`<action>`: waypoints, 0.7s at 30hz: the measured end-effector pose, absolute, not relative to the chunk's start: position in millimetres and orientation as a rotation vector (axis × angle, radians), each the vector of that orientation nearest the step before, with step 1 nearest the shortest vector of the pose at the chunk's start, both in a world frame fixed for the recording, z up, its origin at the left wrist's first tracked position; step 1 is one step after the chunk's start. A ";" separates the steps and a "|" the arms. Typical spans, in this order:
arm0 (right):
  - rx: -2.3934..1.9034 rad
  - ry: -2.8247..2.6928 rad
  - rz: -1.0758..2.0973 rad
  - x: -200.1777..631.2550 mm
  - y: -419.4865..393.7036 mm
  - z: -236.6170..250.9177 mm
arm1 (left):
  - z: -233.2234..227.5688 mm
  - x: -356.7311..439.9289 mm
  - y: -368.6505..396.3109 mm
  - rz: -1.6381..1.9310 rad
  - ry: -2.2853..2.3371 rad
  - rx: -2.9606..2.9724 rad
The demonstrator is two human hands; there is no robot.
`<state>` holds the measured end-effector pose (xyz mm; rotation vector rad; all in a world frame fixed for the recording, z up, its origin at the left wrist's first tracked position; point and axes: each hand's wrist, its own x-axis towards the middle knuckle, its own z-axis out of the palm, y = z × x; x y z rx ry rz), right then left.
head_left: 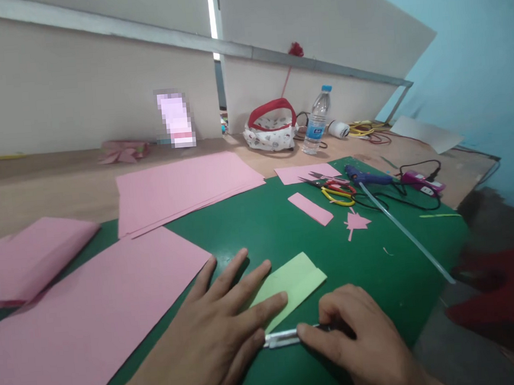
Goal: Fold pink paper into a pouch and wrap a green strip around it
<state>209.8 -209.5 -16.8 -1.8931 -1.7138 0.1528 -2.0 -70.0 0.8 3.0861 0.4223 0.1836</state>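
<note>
My left hand [225,319] lies flat with its fingers spread, pressing on a folded piece of light green paper [290,279]. Part of that paper is hidden beneath the fingers. In my right hand [366,338] is a utility knife [282,337], its metal end pointing left and close to my left thumb. The knife's tip is partly hidden there, so I cannot tell whether it touches the green paper. A large pink sheet [127,303] lies to the left of my left hand, on the green mat [250,222].
Behind lie a stack of pink sheets [181,189], a pink strip [310,209], scissors [339,195], a blue glue gun [366,175] with its cord and a glue stick [409,237]. Farther back stand a water bottle [317,122] and a white pouch [270,133].
</note>
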 end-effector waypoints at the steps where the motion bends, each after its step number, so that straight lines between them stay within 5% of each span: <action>1: -1.892 -1.702 0.141 212.9 -209.0 -16.6 | 2.3 3.7 -72.0 0.207 0.481 3.071; 21: -1.764 -1.879 0.020 236.3 -206.7 -15.8 | 2.8 -27.3 -67.6 0.356 0.477 3.069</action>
